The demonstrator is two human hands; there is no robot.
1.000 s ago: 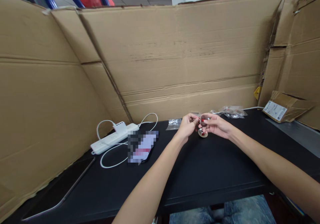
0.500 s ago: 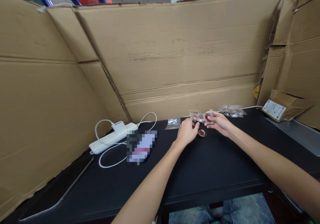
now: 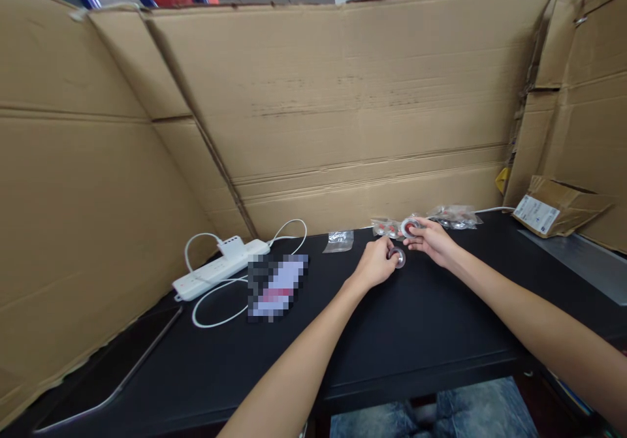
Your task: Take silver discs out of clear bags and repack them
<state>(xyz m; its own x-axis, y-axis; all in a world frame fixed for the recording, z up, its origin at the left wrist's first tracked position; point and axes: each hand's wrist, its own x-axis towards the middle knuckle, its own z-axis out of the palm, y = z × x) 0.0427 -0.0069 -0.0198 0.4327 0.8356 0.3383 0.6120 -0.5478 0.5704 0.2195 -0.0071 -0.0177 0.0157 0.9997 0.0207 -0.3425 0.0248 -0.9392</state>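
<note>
My right hand (image 3: pixel 434 240) pinches a small round disc (image 3: pixel 408 226) with a pale rim and a red centre, held up above the table. Just left of it, my left hand (image 3: pixel 376 262) is closed at the edge of a second round disc (image 3: pixel 401 258), with a shiny clear rim. The left fingers cover much of that disc. Close behind both hands lies a clear packet of red-centred pieces (image 3: pixel 385 226). I cannot tell exactly what kind of thing the discs are.
A clear plastic bag (image 3: pixel 339 241) and more bagged pieces (image 3: pixel 454 216) lie along the cardboard wall (image 3: pixel 343 98). At left are a white power strip (image 3: pixel 220 269), its cable and a pixelated item (image 3: pixel 278 288). An open cardboard box (image 3: pixel 563 206) stands at right.
My left hand has moved right and taken hold of the disc that lay on the table. The right hand still holds its disc, now slightly turned.
</note>
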